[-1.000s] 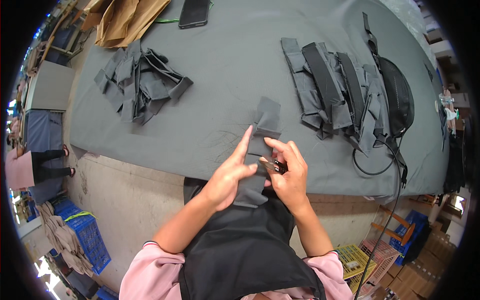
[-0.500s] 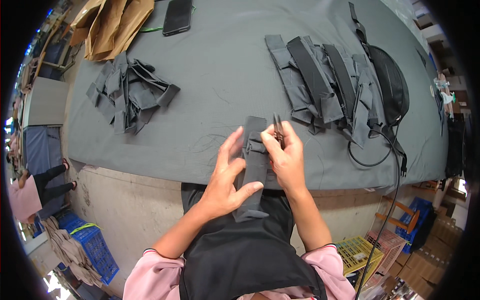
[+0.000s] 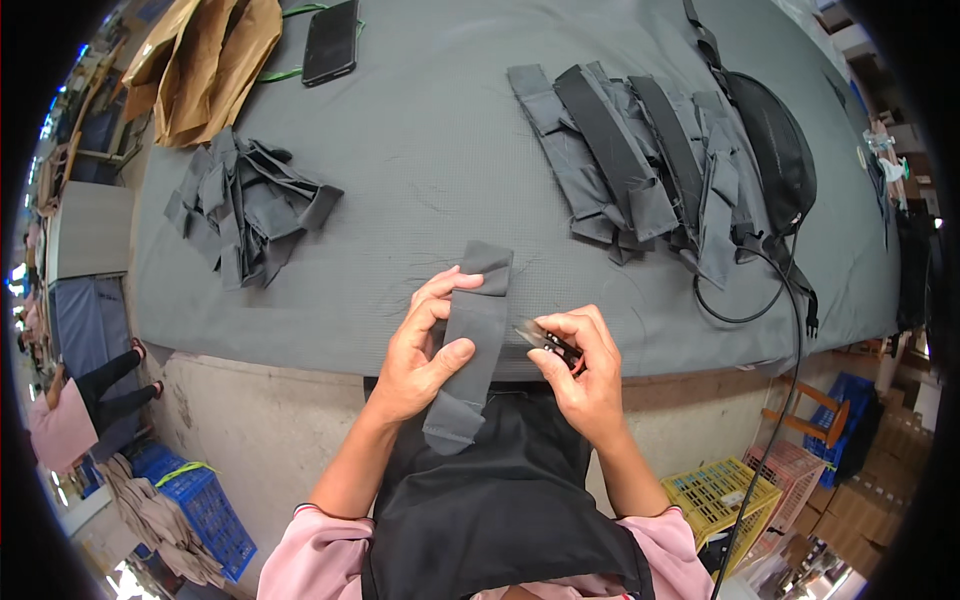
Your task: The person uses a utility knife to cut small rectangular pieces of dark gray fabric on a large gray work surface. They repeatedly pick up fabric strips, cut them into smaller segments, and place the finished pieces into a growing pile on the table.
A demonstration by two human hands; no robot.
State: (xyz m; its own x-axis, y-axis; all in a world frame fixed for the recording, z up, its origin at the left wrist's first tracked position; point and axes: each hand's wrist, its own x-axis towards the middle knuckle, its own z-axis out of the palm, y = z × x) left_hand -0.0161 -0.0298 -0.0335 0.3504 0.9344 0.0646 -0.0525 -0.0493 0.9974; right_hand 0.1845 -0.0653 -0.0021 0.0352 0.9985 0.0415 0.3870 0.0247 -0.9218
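Note:
A dark grey fabric strip (image 3: pixel 476 335) lies over the table's front edge, its lower end hanging down in front of my black apron. My left hand (image 3: pixel 408 362) grips it from the left side, fingers behind it and thumb at its front. Just to the right, my right hand (image 3: pixel 590 378) is closed around small black thread snips (image 3: pixel 552 345), whose blades point left toward the strip without touching it. A crumpled heap of grey fabric strips (image 3: pixel 250 215) rests at the left, and a row of similar strips (image 3: pixel 607 150) lies at the right.
The table (image 3: pixel 420 140) has a grey cloth cover with loose threads. A brown paper bag (image 3: pixel 205 75) and a black phone (image 3: pixel 331 45) lie at the far left. At the right is a black pouch (image 3: pixel 770 150) with a cable. Crates (image 3: pixel 725 497) stand below; a person (image 3: pixel 75 410) is at left.
The strip has been shifted left and turned, showing a smoother face. My right hand has drawn down and away from it, and the snips now point left instead of upward.

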